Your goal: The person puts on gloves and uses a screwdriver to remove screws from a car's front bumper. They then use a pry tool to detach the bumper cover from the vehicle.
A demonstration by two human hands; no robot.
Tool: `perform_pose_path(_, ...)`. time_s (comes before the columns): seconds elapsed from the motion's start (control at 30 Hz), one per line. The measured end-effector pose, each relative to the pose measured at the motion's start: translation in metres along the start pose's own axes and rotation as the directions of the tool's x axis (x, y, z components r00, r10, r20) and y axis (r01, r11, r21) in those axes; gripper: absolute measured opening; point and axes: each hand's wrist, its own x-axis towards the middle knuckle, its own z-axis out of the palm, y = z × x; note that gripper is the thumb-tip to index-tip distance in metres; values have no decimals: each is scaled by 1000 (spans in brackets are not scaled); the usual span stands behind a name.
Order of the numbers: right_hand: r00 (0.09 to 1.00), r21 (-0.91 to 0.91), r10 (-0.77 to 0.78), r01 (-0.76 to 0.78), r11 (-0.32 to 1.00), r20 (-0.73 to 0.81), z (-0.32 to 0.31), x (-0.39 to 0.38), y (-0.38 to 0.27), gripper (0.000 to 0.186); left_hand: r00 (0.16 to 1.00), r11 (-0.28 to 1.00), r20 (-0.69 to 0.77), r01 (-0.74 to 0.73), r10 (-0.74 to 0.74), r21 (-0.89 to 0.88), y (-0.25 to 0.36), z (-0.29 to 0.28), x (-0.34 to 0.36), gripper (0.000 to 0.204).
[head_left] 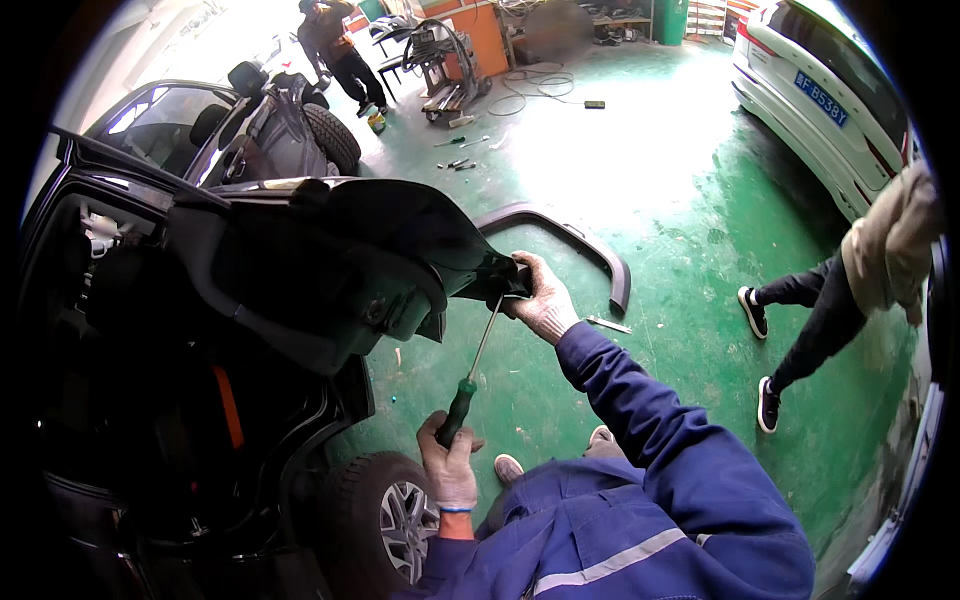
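Observation:
My left hand (450, 470), in a pale work glove with a blue cuff edge, is closed around the green handle of a screwdriver (458, 412). Its thin metal shaft points up and away, the tip meeting the end of a black car body panel (405, 215). My right hand (545, 303), gloved too, grips that same end, with the thumb on top and the fingers partly hidden underneath. The exact contact of the tip lies in shadow between hand and panel. Left of the panel, the dark car's interior (130, 350) shows through an opening.
A wheel (405, 520) stands near my left forearm. Dark curved trim (585, 245) and a flat metal tool (608, 325) lie on the green floor; hand tools (458, 163) lie farther off. A person (850, 280) strides at right near a white car (820, 100). Another person (340, 50) stands far left.

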Motion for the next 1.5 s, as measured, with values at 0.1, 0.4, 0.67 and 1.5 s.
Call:
perform_pose_path(0.1,1000,-110,-12,10,994,-14,-2,-1,-1,74,990,991,-62,127,-129,-33,9,7,-2,44)
perform_pose_path(0.4,999,-180,45,-43,983,2,-5,3,0,76,998,999,-66,13,-16,-44,5,4,9,46)
perform_pose_path(0.67,996,-204,-86,76,976,-40,-9,4,14,73,859,837,0,498,-511,-226,19,0,14,40)
perform_pose_path(1.5,847,285,426,-343,895,-320,17,-37,10,43,971,951,-82,198,-223,-239,16,7,6,42)
